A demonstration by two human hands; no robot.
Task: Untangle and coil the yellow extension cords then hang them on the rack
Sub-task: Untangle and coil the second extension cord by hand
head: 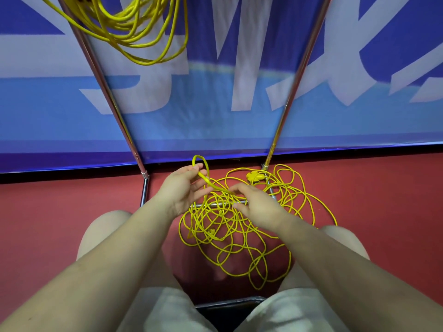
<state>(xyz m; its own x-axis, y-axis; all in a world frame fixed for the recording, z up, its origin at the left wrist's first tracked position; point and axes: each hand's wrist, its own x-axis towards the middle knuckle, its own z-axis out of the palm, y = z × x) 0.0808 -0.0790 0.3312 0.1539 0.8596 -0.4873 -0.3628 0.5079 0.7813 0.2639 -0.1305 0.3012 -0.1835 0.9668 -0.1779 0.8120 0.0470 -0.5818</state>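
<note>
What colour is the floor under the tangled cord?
Red, seen plainly in the head view: the floor is red all around the tangled yellow cord.

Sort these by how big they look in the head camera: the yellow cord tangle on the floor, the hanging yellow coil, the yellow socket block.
1. Tangled yellow cord on the red floor
2. Hanging coiled yellow cord, partly cut off, so unsure
3. Yellow socket block

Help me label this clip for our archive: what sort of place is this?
Probably an indoor hall or event space, not a home: red floor, a big blue printed banner behind a metal rack, where one coiled yellow cord hangs.
</note>
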